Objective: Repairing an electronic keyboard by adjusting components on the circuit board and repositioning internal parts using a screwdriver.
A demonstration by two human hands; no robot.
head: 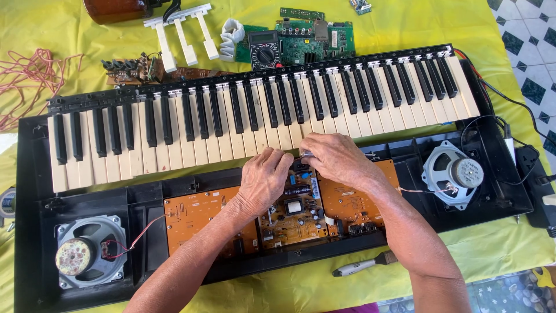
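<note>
While the keyboard (255, 110) lies opened up mid-tabletop, the left hand (263, 181) rests on the circuit board (292, 211) and the right hand (336, 159) pinches a small part (306, 154), so fixing looks unfinished

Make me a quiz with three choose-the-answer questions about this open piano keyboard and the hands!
1. Where does the multimeter lie?
A. above the keys
B. on a speaker
C. in a hand

2. How many round speakers show?
A. one
B. two
C. four

3. What state is the keyboard case in?
A. closed
B. opened, boards bare
C. wrapped

Answers:
1 A, the multimeter lies on the yellow cloth beyond the keys.
2 B, left speaker, right speaker.
3 B, both hands, left hand and right hand, work over orange circuit boards.
</note>
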